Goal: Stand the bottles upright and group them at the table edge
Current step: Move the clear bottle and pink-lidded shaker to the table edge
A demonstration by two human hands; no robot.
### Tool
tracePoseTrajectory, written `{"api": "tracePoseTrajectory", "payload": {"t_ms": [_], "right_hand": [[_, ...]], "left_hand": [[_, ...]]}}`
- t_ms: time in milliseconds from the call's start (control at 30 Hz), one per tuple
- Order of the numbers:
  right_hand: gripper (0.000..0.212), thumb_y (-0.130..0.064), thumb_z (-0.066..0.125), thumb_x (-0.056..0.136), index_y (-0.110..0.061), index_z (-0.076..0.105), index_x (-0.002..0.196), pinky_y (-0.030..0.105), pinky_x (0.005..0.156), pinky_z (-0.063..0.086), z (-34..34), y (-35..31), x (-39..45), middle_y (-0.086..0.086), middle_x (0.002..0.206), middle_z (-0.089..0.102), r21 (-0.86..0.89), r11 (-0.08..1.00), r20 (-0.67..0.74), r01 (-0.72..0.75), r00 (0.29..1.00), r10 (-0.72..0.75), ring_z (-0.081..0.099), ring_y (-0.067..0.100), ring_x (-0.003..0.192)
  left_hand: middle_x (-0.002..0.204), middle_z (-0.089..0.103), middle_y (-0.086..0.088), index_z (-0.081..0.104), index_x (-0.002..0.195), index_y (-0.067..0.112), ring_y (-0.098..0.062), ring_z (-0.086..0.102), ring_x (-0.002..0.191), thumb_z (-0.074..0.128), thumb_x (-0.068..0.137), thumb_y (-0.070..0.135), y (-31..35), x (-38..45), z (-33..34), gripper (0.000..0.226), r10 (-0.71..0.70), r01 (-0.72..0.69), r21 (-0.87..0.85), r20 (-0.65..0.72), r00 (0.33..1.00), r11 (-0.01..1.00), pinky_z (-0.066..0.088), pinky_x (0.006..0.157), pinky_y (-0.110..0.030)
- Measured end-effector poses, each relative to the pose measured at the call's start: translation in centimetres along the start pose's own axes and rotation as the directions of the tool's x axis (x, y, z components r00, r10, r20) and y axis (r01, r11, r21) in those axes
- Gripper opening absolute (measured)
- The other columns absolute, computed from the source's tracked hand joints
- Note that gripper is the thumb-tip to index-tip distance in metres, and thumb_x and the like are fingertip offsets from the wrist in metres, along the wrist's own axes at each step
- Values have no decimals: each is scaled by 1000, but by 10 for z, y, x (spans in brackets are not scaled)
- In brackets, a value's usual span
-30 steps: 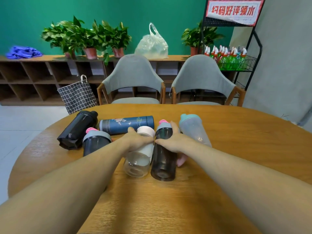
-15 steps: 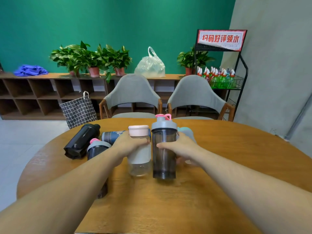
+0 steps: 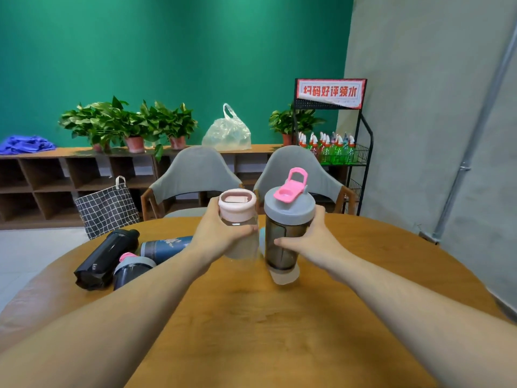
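Observation:
My left hand [image 3: 221,233] grips a clear bottle with a pale pink lid [image 3: 237,204], held upright above the round wooden table [image 3: 251,317]. My right hand [image 3: 310,242] grips a smoky dark shaker with a grey lid and pink flip cap [image 3: 288,208], also upright and lifted. Behind the two, a frosted bottle [image 3: 285,275] lies mostly hidden. At the left, three bottles lie on their sides: a black one [image 3: 106,259], a dark shaker with a grey and pink lid [image 3: 131,268] and a blue patterned flask [image 3: 165,246].
Two grey chairs [image 3: 195,177] stand at the table's far side. A checked bag [image 3: 106,208] sits on the floor at the left. A low shelf with potted plants [image 3: 134,127] and a wire rack of green bottles [image 3: 333,148] line the back wall.
Both hands have turned the clear bottle and the smoky shaker from lying flat to upright and raised them off the table. My view has tilted upward.

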State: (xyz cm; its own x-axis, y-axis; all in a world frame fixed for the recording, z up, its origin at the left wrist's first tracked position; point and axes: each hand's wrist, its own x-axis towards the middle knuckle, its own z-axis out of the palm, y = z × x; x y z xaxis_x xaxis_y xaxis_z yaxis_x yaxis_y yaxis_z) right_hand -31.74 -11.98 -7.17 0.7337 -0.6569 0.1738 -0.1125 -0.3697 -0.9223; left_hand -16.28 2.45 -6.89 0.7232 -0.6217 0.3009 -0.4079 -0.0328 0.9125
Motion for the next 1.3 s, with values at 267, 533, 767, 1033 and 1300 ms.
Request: {"api": "tracePoseTrajectory", "payload": {"t_ms": [267, 533, 767, 1033, 1300], "right_hand": [[91, -26, 88, 72, -23, 22, 134, 29, 89, 46, -91, 27, 29, -5, 123, 47, -24, 1000, -97, -6, 995, 3, 50, 16, 115], [85, -20, 86, 75, -18, 23, 133, 33, 91, 47, -204, 83, 67, 3, 127, 49, -48, 996, -257, -73, 965, 59, 52, 20, 117], [85, -26, 85, 74, -22, 26, 135, 33, 72, 54, -291, 154, 96, 2, 123, 52, -29, 975, -371, -221, 908, 195, 56, 21, 106], [91, -26, 88, 70, -24, 26, 135, 50, 96, 52, -322, 219, 143, 2, 125, 55, -15, 959, -343, -282, 903, 260, 59, 24, 112], [88, -20, 84, 77, -21, 23, 141, 37, 85, 49, -322, 244, 187, 5, 125, 51, -27, 967, -277, -255, 931, 237, 52, 23, 109]], "left_hand": [[115, 64, 11, 51, 127, 32, -5, 62, 105, 92, 65, 26, 44, 45, 91, 74, 87, -82, -49, 131, 987, 995, 55, 82, -27], [122, 58, 5, 44, 132, 27, -16, 57, 111, 90, 66, 31, 46, 101, 221, 80, 88, -84, -31, 163, 983, 996, 53, 94, -41], [122, 56, 4, 42, 134, 28, -19, 55, 110, 90, 68, 27, 20, 129, 322, 81, 14, 1, -65, 233, 972, 998, 50, 82, -32], [119, 59, 4, 43, 131, 29, -17, 57, 108, 90, 66, 24, -11, 159, 390, 80, -67, 96, -95, 270, 960, 991, 54, 88, -38], [113, 51, 8, 33, 132, 30, -10, 53, 99, 89, 68, 24, -32, 185, 424, 86, -88, 95, -17, 246, 965, 995, 46, 76, -28]]}}
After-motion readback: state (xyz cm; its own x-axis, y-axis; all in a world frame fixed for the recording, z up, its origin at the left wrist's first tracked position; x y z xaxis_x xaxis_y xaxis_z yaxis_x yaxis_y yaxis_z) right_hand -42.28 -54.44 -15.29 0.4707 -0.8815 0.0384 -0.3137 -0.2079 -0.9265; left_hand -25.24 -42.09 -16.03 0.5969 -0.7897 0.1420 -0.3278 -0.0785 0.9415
